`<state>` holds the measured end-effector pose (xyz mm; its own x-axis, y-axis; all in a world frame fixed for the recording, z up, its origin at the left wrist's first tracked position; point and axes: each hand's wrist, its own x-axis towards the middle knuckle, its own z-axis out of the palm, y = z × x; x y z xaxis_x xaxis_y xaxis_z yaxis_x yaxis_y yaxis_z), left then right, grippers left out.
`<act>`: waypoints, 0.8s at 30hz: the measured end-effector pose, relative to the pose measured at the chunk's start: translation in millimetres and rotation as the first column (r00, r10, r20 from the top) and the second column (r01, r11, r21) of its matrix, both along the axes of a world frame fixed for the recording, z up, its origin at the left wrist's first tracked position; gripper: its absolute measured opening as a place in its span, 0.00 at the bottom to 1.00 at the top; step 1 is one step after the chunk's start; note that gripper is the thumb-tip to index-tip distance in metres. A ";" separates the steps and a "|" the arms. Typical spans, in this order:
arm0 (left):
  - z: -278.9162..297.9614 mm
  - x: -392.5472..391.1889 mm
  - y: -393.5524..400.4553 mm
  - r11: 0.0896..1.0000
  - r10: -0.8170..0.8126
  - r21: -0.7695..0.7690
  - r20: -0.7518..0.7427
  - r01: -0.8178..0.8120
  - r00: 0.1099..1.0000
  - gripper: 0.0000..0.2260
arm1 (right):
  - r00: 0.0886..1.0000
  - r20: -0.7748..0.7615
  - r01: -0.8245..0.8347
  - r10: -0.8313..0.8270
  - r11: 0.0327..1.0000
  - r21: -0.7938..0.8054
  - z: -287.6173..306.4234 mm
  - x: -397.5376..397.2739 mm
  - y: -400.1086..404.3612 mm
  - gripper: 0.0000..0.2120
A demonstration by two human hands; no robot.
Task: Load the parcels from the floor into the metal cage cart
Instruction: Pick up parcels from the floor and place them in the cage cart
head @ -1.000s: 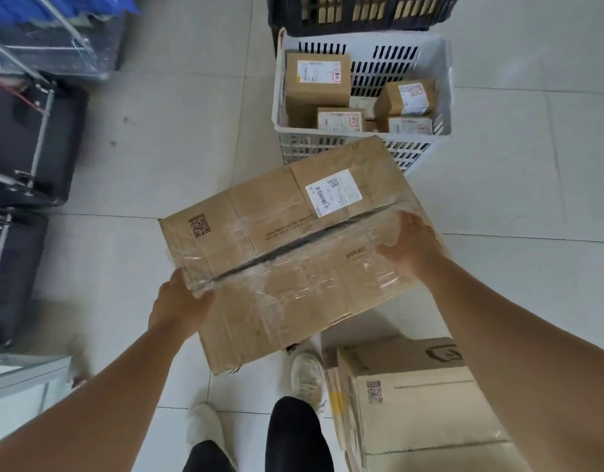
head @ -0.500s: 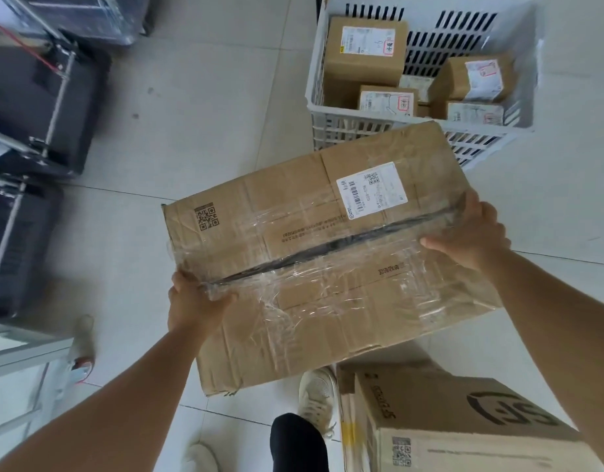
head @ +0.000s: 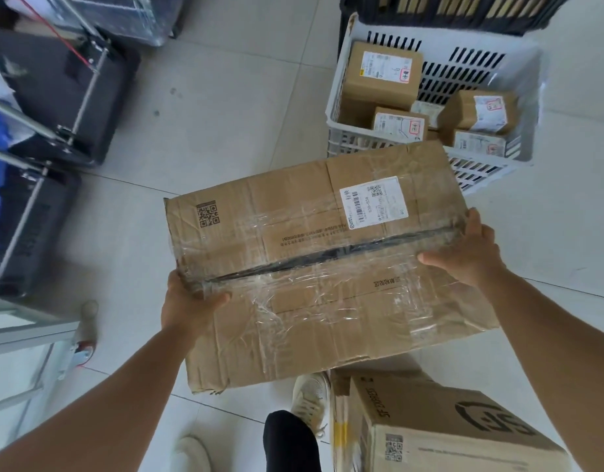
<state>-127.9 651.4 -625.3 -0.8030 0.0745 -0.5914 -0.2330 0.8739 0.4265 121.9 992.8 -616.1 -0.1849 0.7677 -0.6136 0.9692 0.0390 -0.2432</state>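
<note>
held up off the floor: big taped cardboard parcel (head: 314, 264) | left hand (head: 188, 306) gripped its left edge, right hand (head: 470, 257) gripped right edge | behind it: white crate (head: 528, 107) full of small boxes | by feet: another box (head: 440, 434)

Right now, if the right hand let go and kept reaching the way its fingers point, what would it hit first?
Probably the white plastic basket holding small parcels. The right hand grips the big cardboard box, fingers aimed up-left. Depth is unclear; it might pass above the rim.

bright even daylight | soft shadows | glare on tape (head: 314, 267) | wide-angle edge bending | slight blur
</note>
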 end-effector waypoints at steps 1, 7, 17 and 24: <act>9.4 -3.2 -3.6 1.000 0.001 0.009 -0.004 -0.001 1.000 0.34 | 1.000 -0.006 -0.005 0.005 1.000 0.004 6.9 -3.0 -3.7 0.60; 70.3 -26.9 -33.9 0.995 0.021 0.095 -0.066 -0.015 0.998 0.32 | 0.997 -0.075 0.010 -0.007 0.999 0.039 64.6 -19.7 -32.5 0.59; 205.8 -76.7 -97.7 0.969 0.045 0.248 -0.197 0.005 0.979 0.33 | 0.978 -0.208 0.052 -0.023 0.990 0.131 190.7 -59.1 -106.7 0.62; 308.0 -108.4 -155.1 0.932 0.086 0.360 -0.298 0.029 0.951 0.38 | 0.940 -0.342 0.103 -0.011 0.962 0.252 281.5 -81.2 -164.5 0.60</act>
<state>-236.3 496.3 -317.3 -0.9438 0.2084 -0.2567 -0.0647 0.6451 0.7614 40.7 828.3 -334.6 -0.2947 0.9076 -0.2991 0.8352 0.0926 -0.5421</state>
